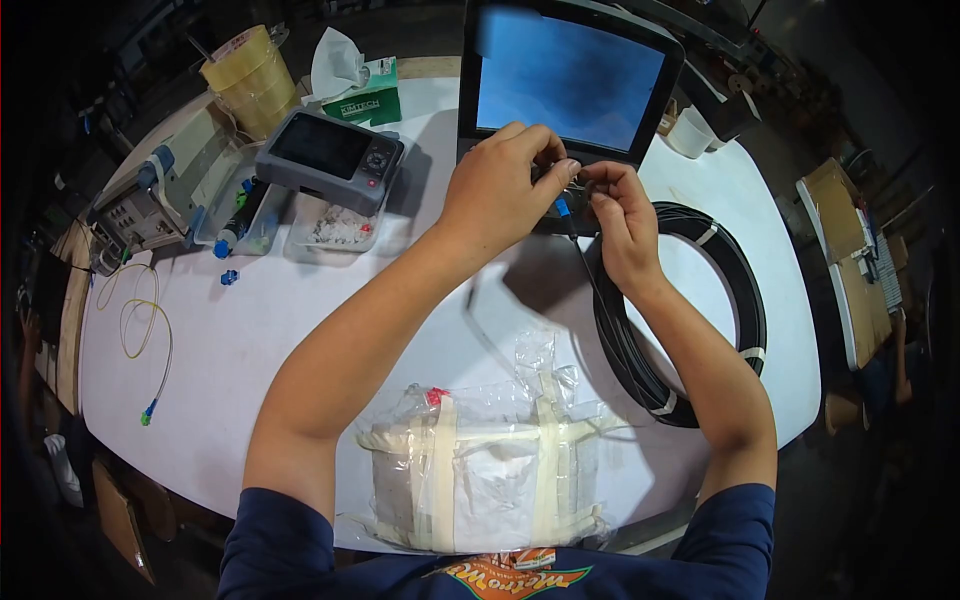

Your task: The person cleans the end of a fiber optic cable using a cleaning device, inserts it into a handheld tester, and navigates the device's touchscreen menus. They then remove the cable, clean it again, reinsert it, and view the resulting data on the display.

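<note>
In front of a device with a lit blue-grey screen point(570, 80), both hands meet close together. The fingers of my left hand point(505, 180) are pinched at a small blue cable connector point(562, 206), which shows just below the thumb tip. A thin black cable point(583, 255) runs down from that connector toward the coil of black cable point(750, 300). My right hand point(628, 225) is closed too, thumb against bent fingers, right beside the left fingertips. What the right fingers pinch is too small to make out. The device's lower front is partly hidden behind the hands.
A grey handheld meter point(330, 150) rests over a clear tub of white scraps point(340, 228). Left of it stand a boxy instrument point(150, 205), tape rolls point(250, 80) and a tissue box point(365, 95). A yellow fibre cord point(165, 350) lies left. Nearest me is a taped plastic-wrapped bundle point(495, 490).
</note>
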